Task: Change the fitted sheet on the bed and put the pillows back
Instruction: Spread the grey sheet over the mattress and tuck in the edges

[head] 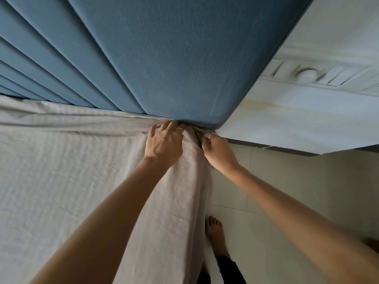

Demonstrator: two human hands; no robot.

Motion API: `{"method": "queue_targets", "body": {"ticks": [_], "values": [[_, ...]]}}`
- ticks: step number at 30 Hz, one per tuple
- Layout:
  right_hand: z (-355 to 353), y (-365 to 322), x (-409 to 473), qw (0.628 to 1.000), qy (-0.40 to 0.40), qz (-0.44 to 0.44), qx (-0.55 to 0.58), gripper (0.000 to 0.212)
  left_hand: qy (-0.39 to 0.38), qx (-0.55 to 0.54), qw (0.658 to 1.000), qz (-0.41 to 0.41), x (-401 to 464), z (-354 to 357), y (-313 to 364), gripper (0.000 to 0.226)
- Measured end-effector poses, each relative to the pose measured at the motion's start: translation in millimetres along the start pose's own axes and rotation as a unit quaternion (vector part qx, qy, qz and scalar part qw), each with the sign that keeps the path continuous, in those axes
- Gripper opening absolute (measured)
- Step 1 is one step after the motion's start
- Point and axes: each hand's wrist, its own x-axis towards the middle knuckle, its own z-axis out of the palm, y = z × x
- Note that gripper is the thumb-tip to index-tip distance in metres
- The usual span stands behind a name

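The fitted sheet (61, 171) is covering the bed across the left half of the view, a pale off-white cloth with a light crinkled weave and faint ribbed lines running through it. It is lying mostly flat on top, with long soft creases gathering near the headboard (174, 58), and it is hanging in a loose vertical fold over the corner of the bed, down toward the floor (276, 191).

At that corner, right where the sheet is meeting the foot of the headboard, both hands are working the cloth. The left hand (164, 144) is resting on top of the sheet with its fingers (171, 127) stretched forward and slightly spread, the tips pushing into the bunched fabric at the seam; a thin ring is showing on one finger. The right hand (217, 150) is curling its fingers tightly, pinching a gathered tuck of the sheet at the edge of the corner.

The headboard is upholstered in a dusty blue fabric with a fine felt-like nap, padded into broad channels that are fanning out to the left. Beside it a white wall (307, 111) is showing moulded panelling and a round knob-like fitting (306, 75). The floor is tiled in pale, smooth squares with thin joints, and a bare foot (215, 232) is standing on it just beside the hanging sheet.
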Motion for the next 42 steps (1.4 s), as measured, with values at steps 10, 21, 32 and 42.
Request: {"method": "queue_targets", "body": {"ticks": [10,21,32,42], "values": [[13,19,8,0.957,-0.123,-0.140,-0.222,0.067,-0.001,-0.044,0.999,0.008,-35,30,-15,0.070],[-37,-65,-6,0.941,-0.091,-0.117,-0.304,0.029,0.050,-0.072,0.996,0.004,-49,-4,-34,0.049],[52,-184,31,0.873,-0.003,-0.313,-0.374,0.034,0.004,-0.241,0.757,-0.607,-158,22,-132,0.085],[114,-242,65,0.834,-0.050,-0.323,-0.444,0.036,-0.051,-0.342,0.731,-0.588,-176,42,-141,0.088]]}}
